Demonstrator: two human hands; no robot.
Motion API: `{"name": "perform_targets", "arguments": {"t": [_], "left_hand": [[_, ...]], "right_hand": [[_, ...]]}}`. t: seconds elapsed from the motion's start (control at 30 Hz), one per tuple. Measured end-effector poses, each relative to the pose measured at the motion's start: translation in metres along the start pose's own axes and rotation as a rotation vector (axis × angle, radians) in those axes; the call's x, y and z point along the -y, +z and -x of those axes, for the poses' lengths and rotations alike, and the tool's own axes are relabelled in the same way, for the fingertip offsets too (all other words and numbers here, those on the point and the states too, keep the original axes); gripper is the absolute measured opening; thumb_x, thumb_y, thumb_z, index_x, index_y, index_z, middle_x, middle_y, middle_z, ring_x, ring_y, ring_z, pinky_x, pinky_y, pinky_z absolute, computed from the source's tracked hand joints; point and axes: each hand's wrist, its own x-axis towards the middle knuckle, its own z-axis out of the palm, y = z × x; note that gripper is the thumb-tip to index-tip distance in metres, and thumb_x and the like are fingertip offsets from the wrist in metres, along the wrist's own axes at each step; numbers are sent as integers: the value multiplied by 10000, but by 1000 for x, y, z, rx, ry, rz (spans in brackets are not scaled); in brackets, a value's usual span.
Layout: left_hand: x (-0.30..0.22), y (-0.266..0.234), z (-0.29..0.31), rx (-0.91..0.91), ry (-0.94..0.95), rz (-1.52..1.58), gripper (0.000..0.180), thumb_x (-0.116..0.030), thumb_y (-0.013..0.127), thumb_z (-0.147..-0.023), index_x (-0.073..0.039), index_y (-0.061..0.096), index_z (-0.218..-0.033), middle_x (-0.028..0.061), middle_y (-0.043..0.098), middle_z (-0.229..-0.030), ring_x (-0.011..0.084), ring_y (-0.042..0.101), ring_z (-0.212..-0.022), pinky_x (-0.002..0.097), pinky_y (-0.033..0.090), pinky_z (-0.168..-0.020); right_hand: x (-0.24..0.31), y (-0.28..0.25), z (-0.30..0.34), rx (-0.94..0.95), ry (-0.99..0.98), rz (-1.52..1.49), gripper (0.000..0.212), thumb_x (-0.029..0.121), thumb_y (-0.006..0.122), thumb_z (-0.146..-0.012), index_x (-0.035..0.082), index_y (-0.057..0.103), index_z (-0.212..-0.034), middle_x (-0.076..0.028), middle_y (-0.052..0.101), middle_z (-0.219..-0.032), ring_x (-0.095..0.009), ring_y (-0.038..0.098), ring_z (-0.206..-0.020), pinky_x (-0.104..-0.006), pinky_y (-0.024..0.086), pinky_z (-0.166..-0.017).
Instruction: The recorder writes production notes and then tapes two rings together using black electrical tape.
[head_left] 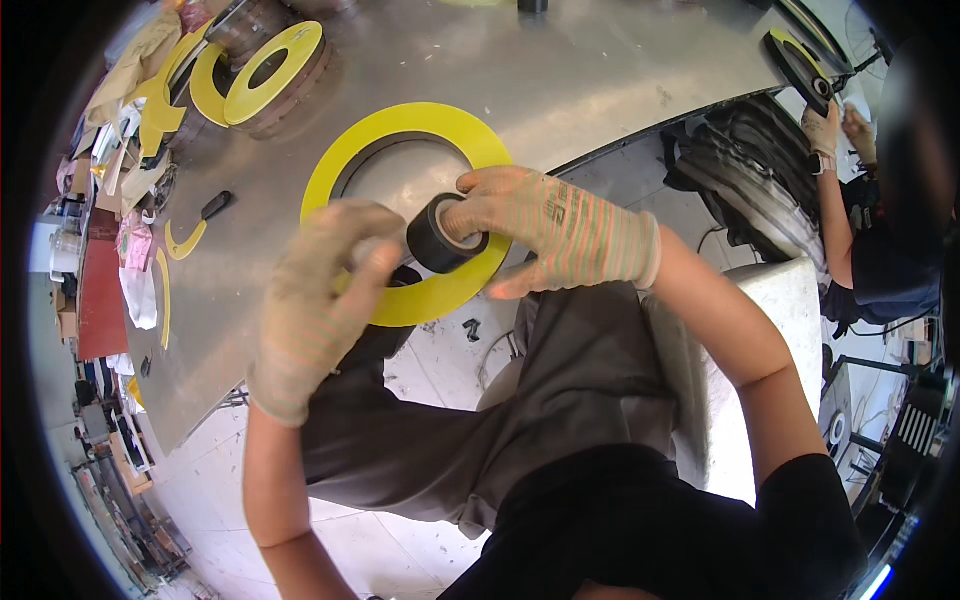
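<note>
A large flat yellow ring (425,118) lies at the edge of the metal table in front of me, its near part jutting past the edge. Over its near right side, my right hand (560,228), in a striped knit glove, holds a roll of black tape (428,240) with fingers in its core. My left hand (315,310), gloved alike, is left of the roll over the ring's left side. Its thumb and fingers are bent and smeared by motion, so whether they grip anything is unclear. A dark piece (405,276) shows on the ring between the hands.
Yellow rings (275,72) lie stacked at the table's far left. A black-handled cutter (216,205) and yellow scraps (187,240) are on the left. Papers and boxes crowd the left edge. Another person's gloved hands (822,130) hold a dark ring-shaped piece (797,72) at the far right.
</note>
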Motion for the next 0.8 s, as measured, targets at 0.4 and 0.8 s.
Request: {"name": "perform_targets", "arguments": {"t": [0.4, 0.8], "left_hand": [[-58, 6, 45, -394, 316, 43, 805, -417, 860, -722, 11, 580, -1344, 171, 572, -1296, 289, 543, -1209, 410, 422, -1075], [-79, 3, 60, -475, 231, -68, 322, -177, 651, -937, 28, 657, -1186, 175, 630, -1185, 278, 595, -1097, 422, 481, -966]], "right_hand": [[104, -25, 5, -305, -35, -79, 434, 196, 859, -700, 148, 668, -1087, -179, 622, -1225, -402, 614, -1113, -455, 507, -923], [124, -18, 13, -346, 15, -1, 420, 192, 870, -686, 112, 678, -1051, -162, 641, -1172, -396, 621, -1079, -465, 497, -922]]}}
